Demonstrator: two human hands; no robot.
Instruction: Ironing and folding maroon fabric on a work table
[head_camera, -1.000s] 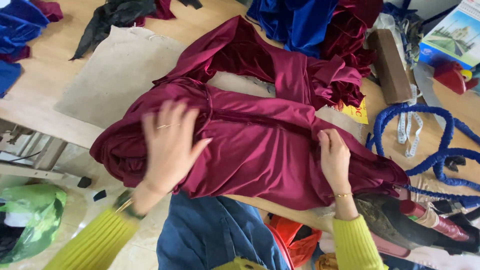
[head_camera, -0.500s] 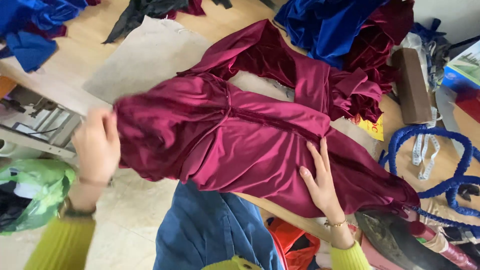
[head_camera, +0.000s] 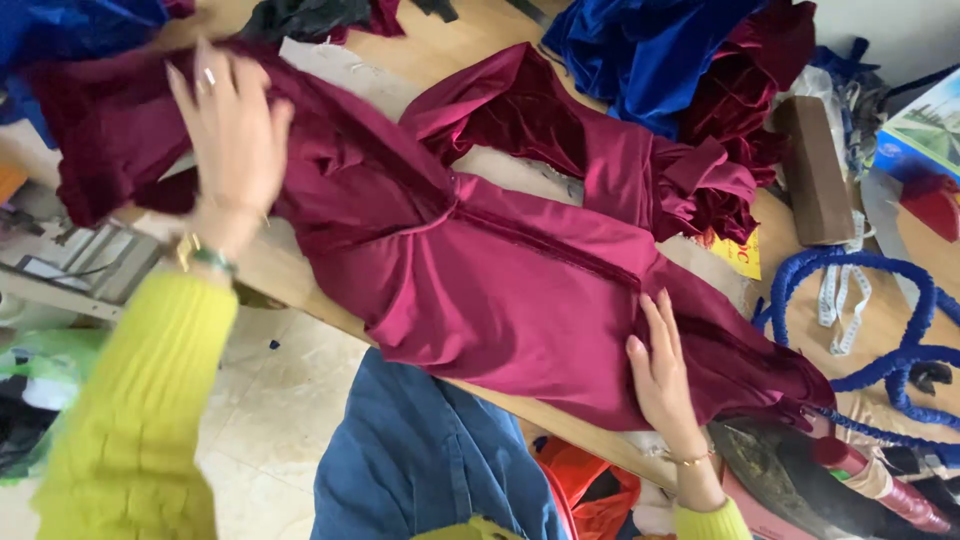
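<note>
Since a moment ago, her left hand (head_camera: 228, 130) has carried the corner of the shiny maroon satin garment (head_camera: 500, 270) up and across, folding it back over itself. That hand is closed on the cloth, fingers curled into the fold. Her right hand (head_camera: 660, 370) lies open and flat, pressing the garment's lower edge onto the pale wooden counter (head_camera: 440, 60). Nearby, blue velvet fabric (head_camera: 640, 50) is heaped beyond it.
</note>
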